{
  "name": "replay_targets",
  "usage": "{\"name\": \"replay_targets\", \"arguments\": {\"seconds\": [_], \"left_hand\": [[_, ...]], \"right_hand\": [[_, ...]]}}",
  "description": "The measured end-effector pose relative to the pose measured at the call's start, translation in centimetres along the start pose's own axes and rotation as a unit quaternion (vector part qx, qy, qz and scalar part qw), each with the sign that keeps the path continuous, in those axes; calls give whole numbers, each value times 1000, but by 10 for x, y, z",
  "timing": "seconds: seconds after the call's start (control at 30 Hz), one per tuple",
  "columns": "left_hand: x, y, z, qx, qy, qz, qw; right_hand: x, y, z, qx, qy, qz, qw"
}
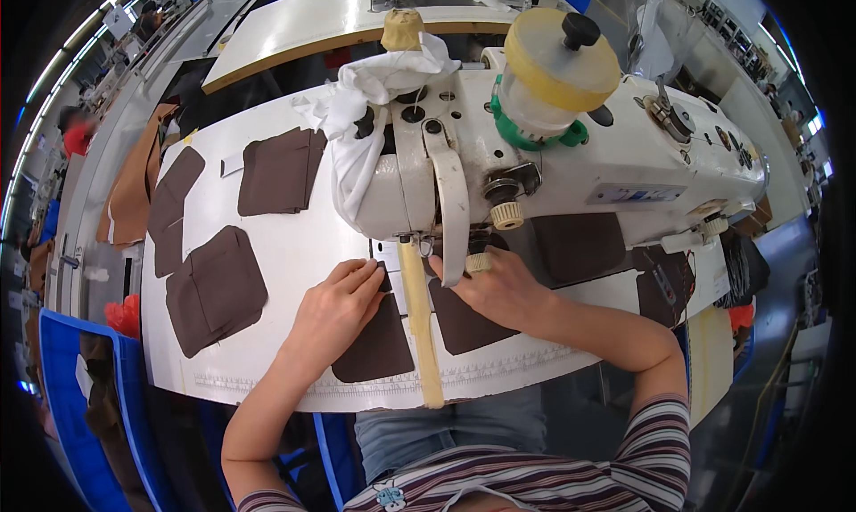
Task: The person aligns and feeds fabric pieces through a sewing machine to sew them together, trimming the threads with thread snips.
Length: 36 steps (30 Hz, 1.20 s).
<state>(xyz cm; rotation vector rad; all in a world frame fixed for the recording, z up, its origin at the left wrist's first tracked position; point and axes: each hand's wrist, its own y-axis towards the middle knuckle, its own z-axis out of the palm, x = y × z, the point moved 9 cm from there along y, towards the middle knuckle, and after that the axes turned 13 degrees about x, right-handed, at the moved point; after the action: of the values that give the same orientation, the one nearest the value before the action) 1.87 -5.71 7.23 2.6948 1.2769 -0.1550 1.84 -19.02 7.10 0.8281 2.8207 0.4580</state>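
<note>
She sits at a white industrial sewing machine (571, 155), feeding a dark brown fabric piece (379, 343) that lies flat on the white desk (285, 253) and runs under the machine head toward the needle area. To do this stitch well, I would say the cloth wants to be kept flat and square to the pale tape strip (419, 325) running down the desk, both hands easing it evenly with the fingertips kept off to the side of the needle. The left hand (337, 309) lies palm down on the fabric, its grip loosely spread, fingers stretched forward and pressing the near edge. The right hand (499, 289) rests on the fabric beside the presser area, fingers curled; whether that grip pinches an edge I cannot tell. Cut brown pieces (214, 289) lie in stacks well off to the left, and a white rag (374, 93) is draped over the machine.
</note>
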Motion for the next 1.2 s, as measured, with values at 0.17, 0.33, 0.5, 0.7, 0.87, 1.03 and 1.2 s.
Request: {"name": "replay_targets", "arguments": {"seconds": [0.17,0.33,0.5,0.7,0.87,1.03,1.2], "left_hand": [[-5,1,1,32,18,-9,999],[-6,2,4,27,12,-36,999],[-8,2,7,15,38,-34,999],[-9,9,5,-12,0,-29,999],[-19,22,5,-102,14,70,992],[-17,23,16,-105,-14,83,991],[-18,28,18,-92,1,93,991]], "right_hand": [[-1,-1,16,-9,-20,-25,999],[-5,4,15,-6,-13,16,1000],[4,9,11,-5,-64,-4,998],[-1,9,12,18,-37,22,999],[-4,7,11,-3,28,24,999],[-3,3,13,-11,35,24,999],[0,3,12,-12,5,12,1000]]}}
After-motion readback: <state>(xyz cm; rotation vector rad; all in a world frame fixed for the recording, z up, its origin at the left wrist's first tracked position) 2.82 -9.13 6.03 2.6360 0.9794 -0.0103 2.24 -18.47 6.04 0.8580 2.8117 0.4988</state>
